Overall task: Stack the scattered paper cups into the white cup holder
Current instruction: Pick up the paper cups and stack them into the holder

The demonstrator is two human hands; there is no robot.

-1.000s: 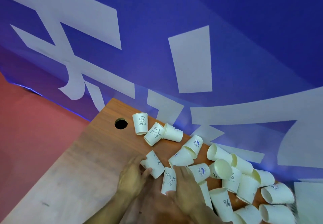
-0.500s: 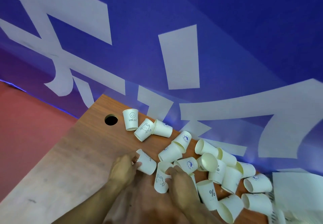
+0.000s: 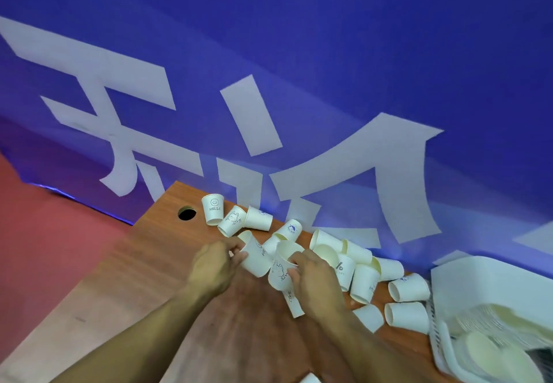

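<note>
Several white paper cups lie scattered on a wooden table (image 3: 125, 287), most on their sides. My left hand (image 3: 214, 266) grips one tilted cup (image 3: 254, 258) near its rim. My right hand (image 3: 314, 281) grips a rabbit-print cup (image 3: 278, 273) with fingers hooked over its rim. An upright HELLO cup (image 3: 213, 209) stands at the far left of the group, beside another rabbit cup (image 3: 232, 221). At the lower right sits the white cup holder (image 3: 466, 290), with stacked cups (image 3: 490, 317) lying in it.
A round cable hole (image 3: 187, 213) is cut in the table near its far left corner. A blue banner (image 3: 299, 68) with white characters hangs right behind the table. Red floor (image 3: 45, 233) lies to the left. More cups (image 3: 408, 288) crowd the right side.
Both hands have lifted their cups off the table and brought them closer together. The view swung right, bringing the white holder into sight.
</note>
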